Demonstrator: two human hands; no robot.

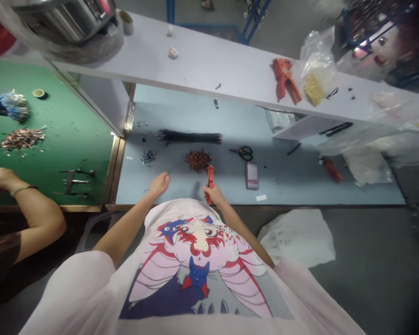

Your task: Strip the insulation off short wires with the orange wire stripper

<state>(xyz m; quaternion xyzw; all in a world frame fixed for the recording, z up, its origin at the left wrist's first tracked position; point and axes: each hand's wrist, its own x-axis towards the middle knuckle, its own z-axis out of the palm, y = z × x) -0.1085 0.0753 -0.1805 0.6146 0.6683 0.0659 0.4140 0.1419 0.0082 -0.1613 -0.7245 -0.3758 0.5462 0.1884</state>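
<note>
My left hand (pixel 159 184) is closed in a pinch on a thin dark wire whose tip pokes up to the right. My right hand (pixel 212 193) is wrapped round a red-handled wire stripper (pixel 210 179) that stands upright on the light blue bench (pixel 181 186). Just beyond both hands lies a small heap of reddish-brown cut pieces (pixel 197 160). Farther back a bundle of black wires (pixel 190 137) lies across the bench.
Black scissors (pixel 243 152), a small dark box (pixel 252 175) and red pliers (pixel 331 170) lie to the right. An orange tool (pixel 285 79) and plastic bags sit on the white shelf. Another person's arm (pixel 28 209) rests by the green bench at left.
</note>
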